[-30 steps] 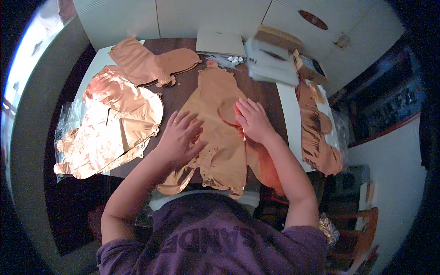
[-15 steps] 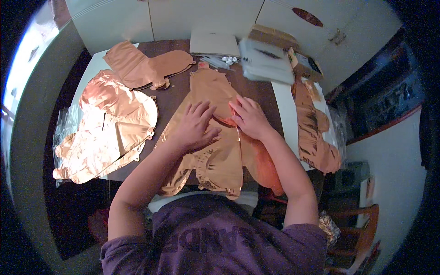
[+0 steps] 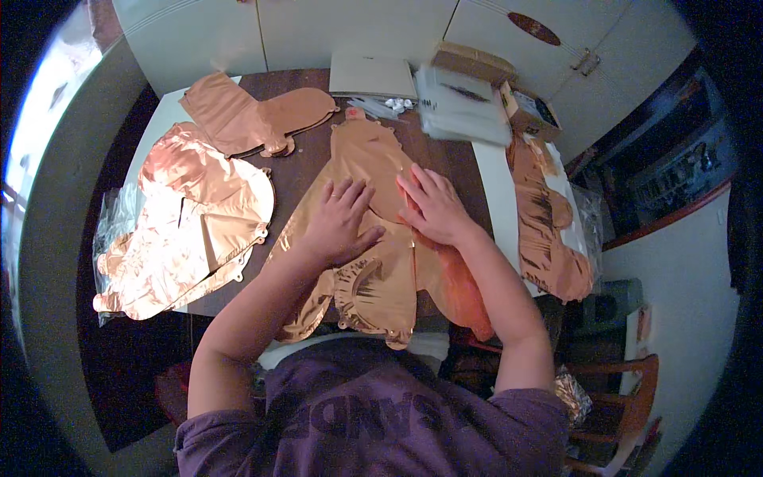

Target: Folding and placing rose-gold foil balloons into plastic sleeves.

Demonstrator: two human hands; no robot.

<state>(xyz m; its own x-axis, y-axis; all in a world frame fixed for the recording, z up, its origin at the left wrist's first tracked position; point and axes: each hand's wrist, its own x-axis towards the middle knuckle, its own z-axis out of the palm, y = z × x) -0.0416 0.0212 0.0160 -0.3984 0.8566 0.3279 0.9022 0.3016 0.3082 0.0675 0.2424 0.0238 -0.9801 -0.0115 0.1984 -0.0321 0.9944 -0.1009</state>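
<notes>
A flat, uninflated copper-coloured foil balloon (image 3: pixel 369 163) lies on the table in front of me, its lower end at the near edge. My left hand (image 3: pixel 340 221) rests palm down on its middle, fingers stretched out and a little apart. Across from it, my right hand (image 3: pixel 433 205) lies on the balloon's right edge, fingers extended over a reddish-looking fold. Below the hands the foil shows a curved, wrinkled seam and rounded lobes. Neither hand grips anything that I can see.
At left lies a shiny stack of foil balloons (image 3: pixel 199 230); behind it is another folded stack (image 3: pixel 274 118). More foil (image 3: pixel 544 222) lies at right. Clear plastic bags (image 3: pixel 461 107), a small open box (image 3: pixel 531 111) and white bits (image 3: pixel 399 104) sit at the back. A wooden chair (image 3: pixel 636 397) stands lower right.
The foil between my hands lies flatter, and the dark fold beside my right fingers has narrowed. The balloon's lower end has shifted slightly left. My hands have barely moved.
</notes>
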